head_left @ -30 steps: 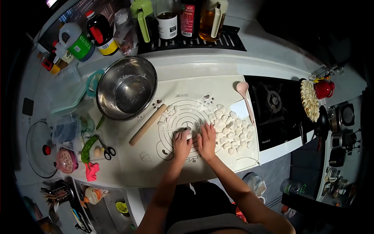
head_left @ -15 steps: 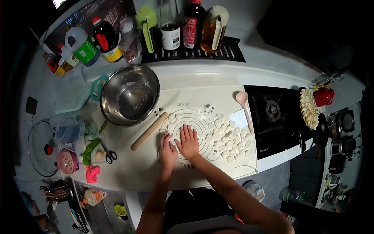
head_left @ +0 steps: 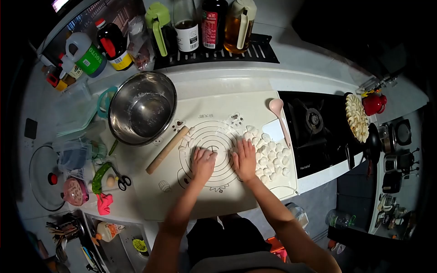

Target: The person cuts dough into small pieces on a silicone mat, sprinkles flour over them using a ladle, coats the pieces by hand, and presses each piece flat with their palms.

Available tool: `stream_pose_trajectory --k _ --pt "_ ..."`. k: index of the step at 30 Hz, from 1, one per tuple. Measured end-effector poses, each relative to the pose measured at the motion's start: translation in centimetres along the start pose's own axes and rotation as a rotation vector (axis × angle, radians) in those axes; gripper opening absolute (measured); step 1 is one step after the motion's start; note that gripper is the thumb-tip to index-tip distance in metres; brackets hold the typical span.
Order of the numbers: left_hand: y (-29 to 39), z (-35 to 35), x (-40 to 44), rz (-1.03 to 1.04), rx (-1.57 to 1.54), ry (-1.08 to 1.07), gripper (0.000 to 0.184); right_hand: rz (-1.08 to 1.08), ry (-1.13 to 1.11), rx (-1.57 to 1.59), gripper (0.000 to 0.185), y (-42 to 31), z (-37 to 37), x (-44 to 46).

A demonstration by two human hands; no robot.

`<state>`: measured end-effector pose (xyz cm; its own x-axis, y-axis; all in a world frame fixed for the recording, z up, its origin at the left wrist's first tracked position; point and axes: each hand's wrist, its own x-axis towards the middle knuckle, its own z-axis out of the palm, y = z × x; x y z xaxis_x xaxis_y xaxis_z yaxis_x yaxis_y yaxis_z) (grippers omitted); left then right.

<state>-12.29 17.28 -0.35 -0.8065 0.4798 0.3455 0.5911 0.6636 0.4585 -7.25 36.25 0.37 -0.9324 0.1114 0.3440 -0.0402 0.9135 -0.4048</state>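
On the white pastry mat (head_left: pixel 154 200), my left hand (head_left: pixel 203 164) rests over the printed circles with its fingers curled down. What lies under those fingers is hidden. My right hand (head_left: pixel 246 160) is palm down with its fingers stretched out, at the left edge of a group of small flattened dough pieces (head_left: pixel 272 157). Whether a dough piece is beneath this palm does not show. Several uncut-looking small dough lumps (head_left: pixel 185 142) lie up and left of my left hand, beside a wooden rolling pin (head_left: pixel 167 151).
A steel bowl (head_left: pixel 142 109) stands behind the rolling pin. Right of the mat are a pink spoon (head_left: pixel 278 116), a white scraper (head_left: pixel 273 130) and a black gas stove (head_left: pixel 314 136). A pan of dumplings (head_left: pixel 357 119) sits farther right. Scissors (head_left: pixel 122 179) and green peppers (head_left: pixel 99 177) lie left.
My right hand has moved right, from the middle of the circles to the edge of the dough pieces. My left hand has shifted onto the circles, fingers curling down. The camera view has shifted slightly.
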Motion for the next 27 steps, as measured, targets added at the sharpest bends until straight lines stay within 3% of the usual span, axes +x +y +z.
stream_pose_trajectory --k 5,7,12,16,20,24,27 --pt "2.1 -0.8 -3.5 -0.172 -0.267 0.148 0.032 -0.052 -0.049 0.226 0.046 -3.8 1.2 -1.0" --pt "1.4 -0.4 -4.5 -0.311 -0.28 0.279 0.034 -0.067 -0.077 0.198 0.049 -5.7 2.6 0.0" --pt "-0.7 -1.7 -5.1 -0.332 -0.167 0.352 0.028 -0.045 -0.191 -0.117 0.072 -7.2 6.5 1.3" --pt "-1.5 -2.2 -3.7 -0.354 -0.133 0.373 0.025 -0.237 -0.293 -0.07 0.071 -5.5 6.4 1.6" --pt "-2.8 -1.6 -0.5 -0.418 0.081 0.339 0.026 -0.133 -0.313 -0.138 0.066 -3.1 6.1 2.2" --pt "-2.5 -1.3 1.3 -0.385 0.247 0.125 0.032 -0.096 -0.214 -0.228 0.061 0.0 4.0 3.3" --pt "-1.5 -0.2 0.7 -0.252 -0.145 0.01 0.028 -0.116 -0.132 -0.108 0.053 1.0 2.2 2.9"
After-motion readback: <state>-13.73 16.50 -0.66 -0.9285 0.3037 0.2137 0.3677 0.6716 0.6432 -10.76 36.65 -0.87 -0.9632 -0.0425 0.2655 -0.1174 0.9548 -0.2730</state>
